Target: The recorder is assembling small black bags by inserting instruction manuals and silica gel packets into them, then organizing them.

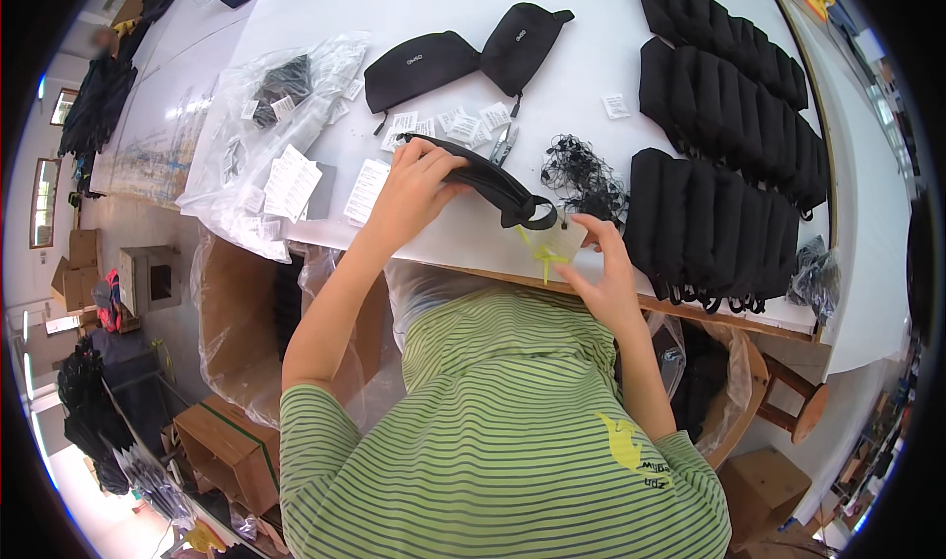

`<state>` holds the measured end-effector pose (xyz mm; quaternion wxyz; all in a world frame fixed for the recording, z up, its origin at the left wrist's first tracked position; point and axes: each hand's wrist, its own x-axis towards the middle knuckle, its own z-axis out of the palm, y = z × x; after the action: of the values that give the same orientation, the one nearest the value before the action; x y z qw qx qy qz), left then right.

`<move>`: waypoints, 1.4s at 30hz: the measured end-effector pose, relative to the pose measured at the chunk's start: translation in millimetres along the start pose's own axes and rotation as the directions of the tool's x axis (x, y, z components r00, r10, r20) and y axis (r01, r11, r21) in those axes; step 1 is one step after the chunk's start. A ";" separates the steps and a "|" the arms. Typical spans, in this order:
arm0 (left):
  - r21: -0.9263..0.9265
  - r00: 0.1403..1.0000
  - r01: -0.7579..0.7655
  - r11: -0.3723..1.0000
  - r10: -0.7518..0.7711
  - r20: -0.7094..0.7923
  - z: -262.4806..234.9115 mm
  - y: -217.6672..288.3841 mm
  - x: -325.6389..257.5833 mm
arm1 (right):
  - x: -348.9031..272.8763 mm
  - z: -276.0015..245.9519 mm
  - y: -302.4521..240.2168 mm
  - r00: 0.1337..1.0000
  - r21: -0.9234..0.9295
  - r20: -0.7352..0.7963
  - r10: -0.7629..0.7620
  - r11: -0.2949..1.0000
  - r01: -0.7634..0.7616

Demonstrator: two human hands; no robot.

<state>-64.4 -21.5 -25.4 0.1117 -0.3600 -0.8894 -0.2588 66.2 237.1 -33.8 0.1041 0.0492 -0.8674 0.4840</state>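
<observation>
A slim black zip pouch [483,176] is held up over the near edge of the table, seen edge-on. My left hand [419,189] is closed round its left end. From its right end, beside a black loop, hangs a pale hang tag [564,240] with bright yellow-green strips. My right hand [606,273] has thumb and forefinger at the tag's right edge and appears to grip it; the exact contact is partly hidden. Beyond the hands lie two more black pouches [422,69], loose white labels [461,125], thread snips [504,145] and a tangle of black cords [581,176].
Rows of black pouches [714,219] stand packed along the table's right side. A clear plastic bag [222,179] with labels lies at left on the white table [325,7]. Below the front edge are a plastic-lined carton [232,313] and a wooden stool [808,411].
</observation>
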 end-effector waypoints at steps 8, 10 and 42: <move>-0.075 0.997 -0.046 0.996 0.041 -0.072 8.9 -9.0 3.3 | 8.4 28.1 11.9 0.981 0.212 0.042 0.187 0.958 -0.192; -0.072 0.995 -0.035 0.997 0.029 -0.094 10.5 -4.9 4.5 | 10.4 31.9 10.0 0.993 0.014 0.094 0.078 0.997 -0.079; -0.185 0.996 0.013 0.983 -0.029 -0.084 15.1 37.6 21.3 | 1.6 -65.7 24.5 0.731 0.935 -0.353 0.584 0.240 0.260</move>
<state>-53.5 21.8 -15.6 0.1134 -0.3476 -0.8597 -0.3567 68.8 305.9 -20.2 0.2904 -0.1701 -0.2887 0.8963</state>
